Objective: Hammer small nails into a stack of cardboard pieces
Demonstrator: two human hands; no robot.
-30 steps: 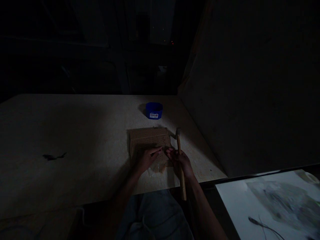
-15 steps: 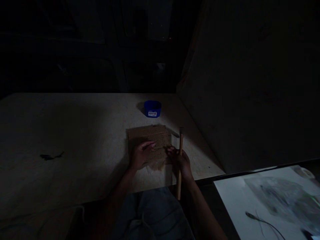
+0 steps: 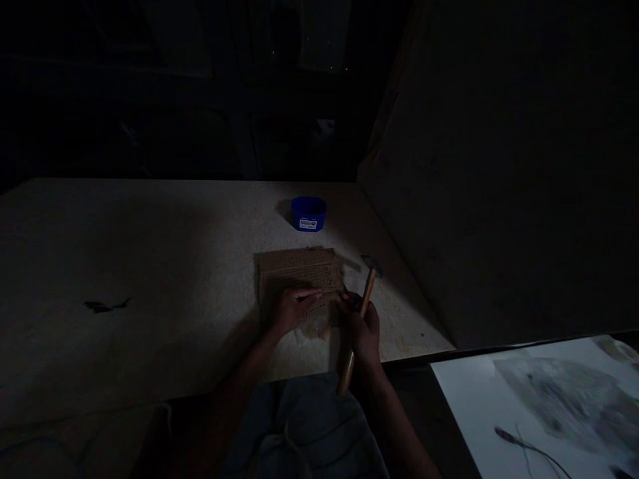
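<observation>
A piece of brown cardboard (image 3: pixel 294 261) with rows of small dark marks or holes lies on the table, its near edge frayed. My left hand (image 3: pixel 289 311) rests over its lower middle, fingers stretched to the right; I see nothing held, though the light is dim. My right hand (image 3: pixel 365 332) is closed round the wooden handle of a hammer (image 3: pixel 369 293), at the right edge of the cardboard. The hammer's dark metal head points away from me. The thumb and fingertips of this hand reach towards the cardboard; whether they also pinch something small is too dark to tell.
Beyond the cardboard stands a blue plastic tub (image 3: pixel 308 214) with a white label. A dark patch (image 3: pixel 106 306) marks the pale table (image 3: pixel 174 266) at left. A dark panel (image 3: pixel 499 199) rises on the right. Below it lies a white sheet (image 3: pixel 464 399) with a thin cable (image 3: pixel 529 444).
The hammer has tilted, its head swinging right and its handle end left. My left fingertips have moved a little right across the cardboard, closer to my right hand. The view has shifted slightly.
</observation>
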